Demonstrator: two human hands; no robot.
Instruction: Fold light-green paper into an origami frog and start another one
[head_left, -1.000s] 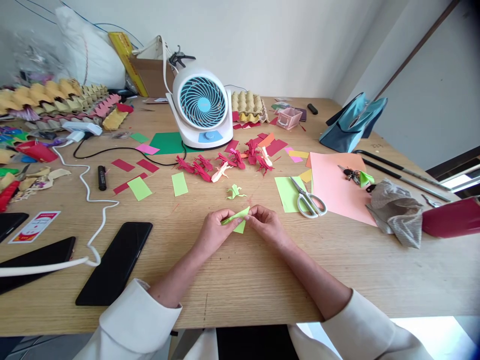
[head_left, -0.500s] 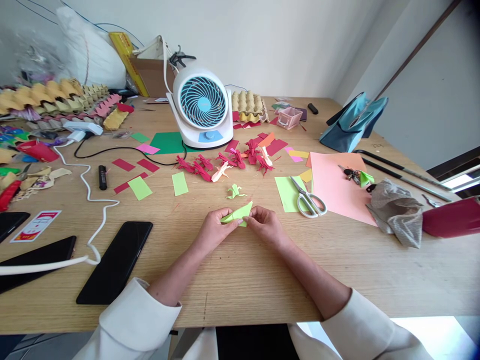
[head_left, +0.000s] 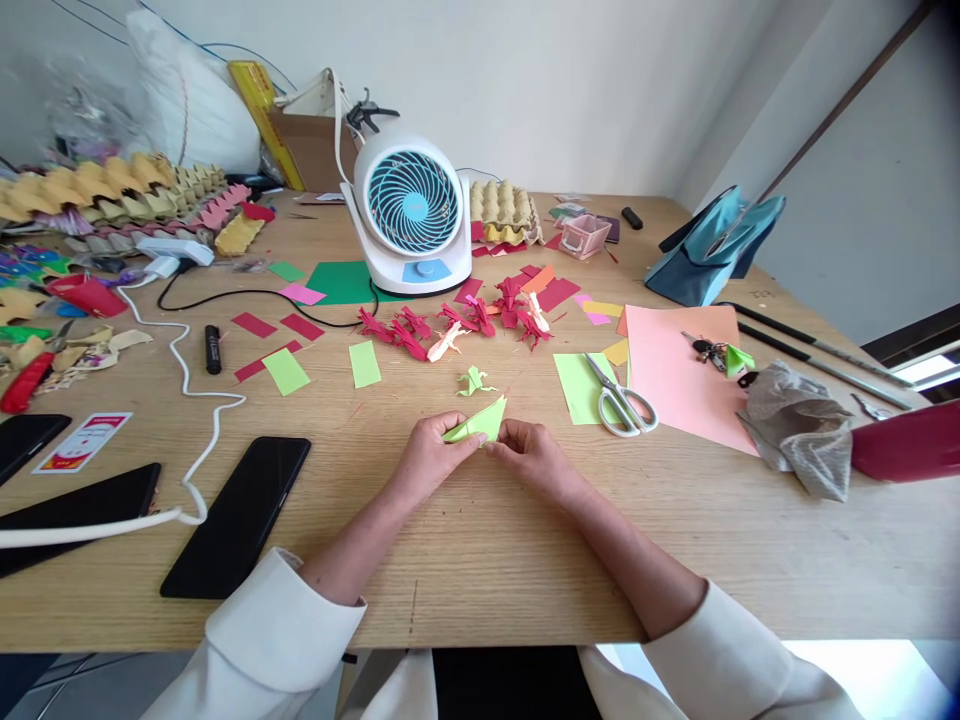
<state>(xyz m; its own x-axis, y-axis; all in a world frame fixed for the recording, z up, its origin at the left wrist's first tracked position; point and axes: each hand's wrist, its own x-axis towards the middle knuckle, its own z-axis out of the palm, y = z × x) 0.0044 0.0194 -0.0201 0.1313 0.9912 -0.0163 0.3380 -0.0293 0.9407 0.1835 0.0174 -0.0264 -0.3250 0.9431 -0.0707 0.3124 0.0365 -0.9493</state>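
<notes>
A folded piece of light green paper (head_left: pixel 484 421) is held just above the table in front of me. My left hand (head_left: pixel 436 446) pinches its left part, thumb on the near face. At its right edge the fingers of my right hand (head_left: pixel 537 453) are closed together on the paper; their exact grip is partly hidden. Just beyond my hands sits a small green origami frog (head_left: pixel 474 381). Further back lies a cluster of red and pale pink folded paper figures (head_left: pixel 466 318). To the right, white-handled scissors (head_left: pixel 624 402) rest partly on a light green sheet (head_left: pixel 574 388).
A white fan (head_left: pixel 415 215) stands at the back. Pink paper (head_left: pixel 686 375), keys (head_left: pixel 705 350) and a blue bag (head_left: pixel 712 250) lie to the right. On the left are a black phone (head_left: pixel 238 515), a white cable (head_left: pixel 214 440), a black marker (head_left: pixel 213 350) and egg cartons (head_left: pixel 97 190).
The green paper has tilted in my fingers, so more of its near face shows on the right. My hands stay in almost the same place. The whole view has shifted slightly.
</notes>
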